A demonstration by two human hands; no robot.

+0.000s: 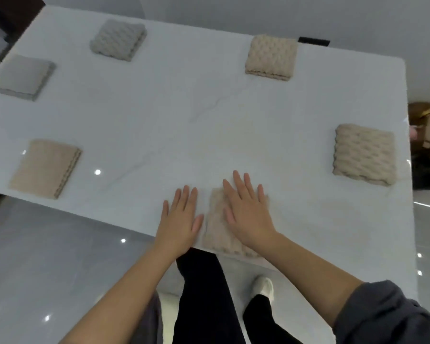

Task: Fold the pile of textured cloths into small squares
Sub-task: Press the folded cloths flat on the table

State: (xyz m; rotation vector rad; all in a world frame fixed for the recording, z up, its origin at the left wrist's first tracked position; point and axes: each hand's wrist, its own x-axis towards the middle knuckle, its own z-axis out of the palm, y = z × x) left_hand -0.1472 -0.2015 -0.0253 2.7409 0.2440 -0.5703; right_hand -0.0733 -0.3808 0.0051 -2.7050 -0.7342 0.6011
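At the near edge of the white worktop [184, 120], a folded beige textured cloth [216, 234] is lying with its long axis running from that edge toward the far side. The right hand [246, 214] is pressing flat on it, its fingers [237, 181] straight and slightly spread, hiding the cloth's far right part. Blur is softening the weave. The left hand [181, 219] is lying flat on the worktop just beside the cloth, fingers straight and close together; whether its thumb is touching the cloth is unclear. Folded squares are sitting well apart around them: far grey square [118, 39], left grey square [21, 76], left beige square [45, 167], far beige square [271, 57], right beige square [364, 153].
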